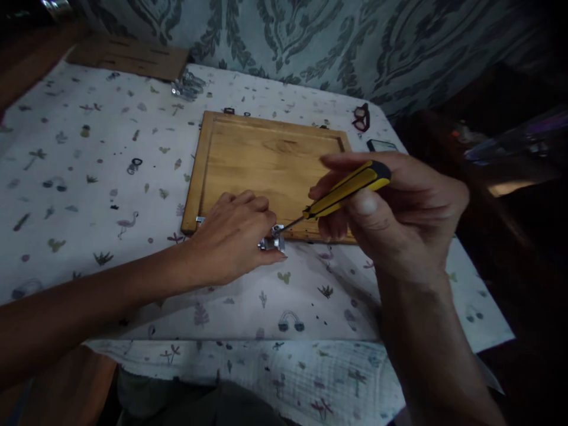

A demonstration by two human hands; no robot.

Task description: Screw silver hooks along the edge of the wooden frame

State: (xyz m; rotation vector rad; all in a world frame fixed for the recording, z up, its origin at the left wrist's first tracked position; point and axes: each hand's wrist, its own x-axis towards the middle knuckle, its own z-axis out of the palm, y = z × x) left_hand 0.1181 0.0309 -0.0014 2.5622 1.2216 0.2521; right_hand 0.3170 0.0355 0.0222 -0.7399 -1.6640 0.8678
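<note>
A wooden panel with a raised frame lies flat on the table. At its near edge sits a small metal hinge, pinched between the thumb and fingers of my left hand. My right hand is closed around a yellow and black screwdriver, which slants down to the left. The screwdriver's tip meets the hinge, though the screw itself is too small to make out. Another metal piece shows at the panel's near left corner, beside my left wrist.
A patterned cloth covers the table. Behind the panel at the left are a cardboard piece and a pile of metal hardware. Dark-rimmed glasses and a phone-like dark object lie at the back right.
</note>
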